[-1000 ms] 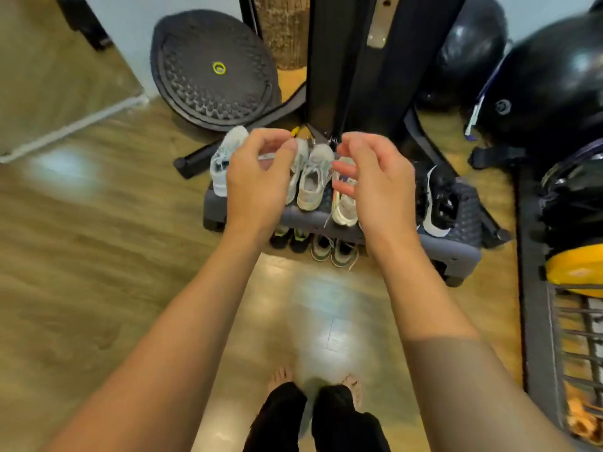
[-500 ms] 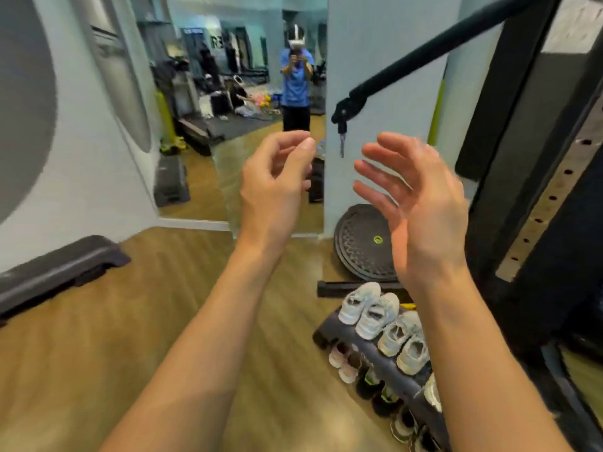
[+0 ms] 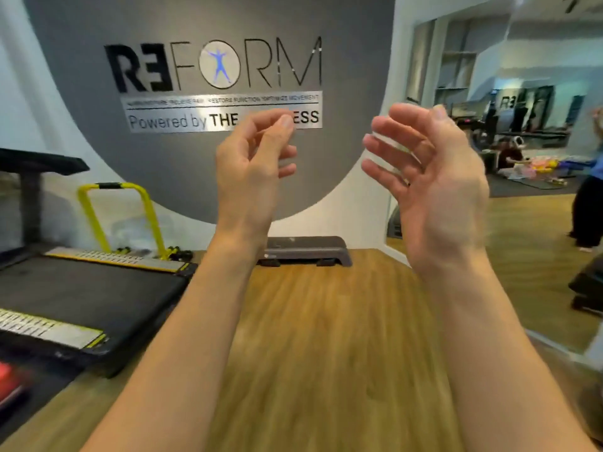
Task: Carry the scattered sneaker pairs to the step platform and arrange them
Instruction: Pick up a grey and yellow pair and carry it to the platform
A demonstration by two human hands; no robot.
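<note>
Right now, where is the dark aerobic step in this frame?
Head view, centre: the dark aerobic step sits on the wooden floor against the wall, below the grey REFORM sign, right of the treadmill.

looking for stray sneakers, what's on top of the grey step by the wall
No sneakers show on the step; its top looks bare. The left forearm covers its left end, so that part cannot be seen.
</note>
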